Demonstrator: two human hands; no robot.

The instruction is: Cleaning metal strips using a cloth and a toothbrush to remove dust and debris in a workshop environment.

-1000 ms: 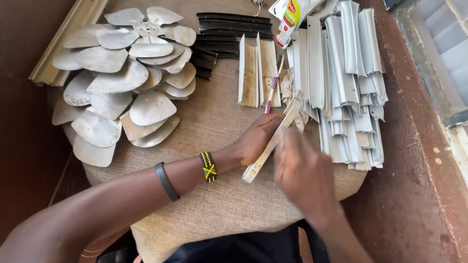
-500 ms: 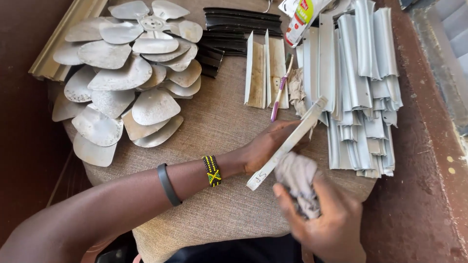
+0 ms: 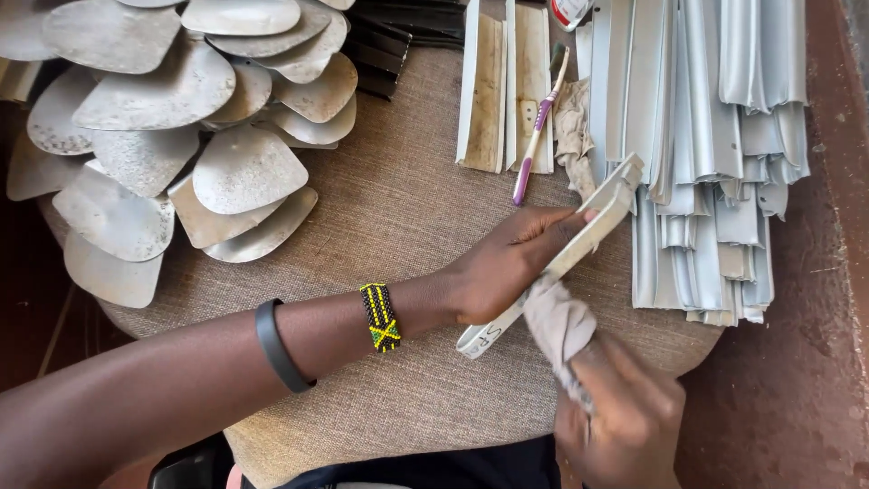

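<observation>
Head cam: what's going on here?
A person's left hand holds a long pale metal strip over a fabric-covered stool, while the right hand presses a grey rag against it. Stacked strips lie to the right, rounded metal plates to the left, and a purple toothbrush above.

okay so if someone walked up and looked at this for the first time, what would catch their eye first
Probably the two hands at centre: the left hand holds a pale metal strip at a slant while the right hand presses a grey rag against it. Next, the fan of rounded metal blades at upper left, and the stack of silvery channel strips at right, all on a woven cushion.
</observation>
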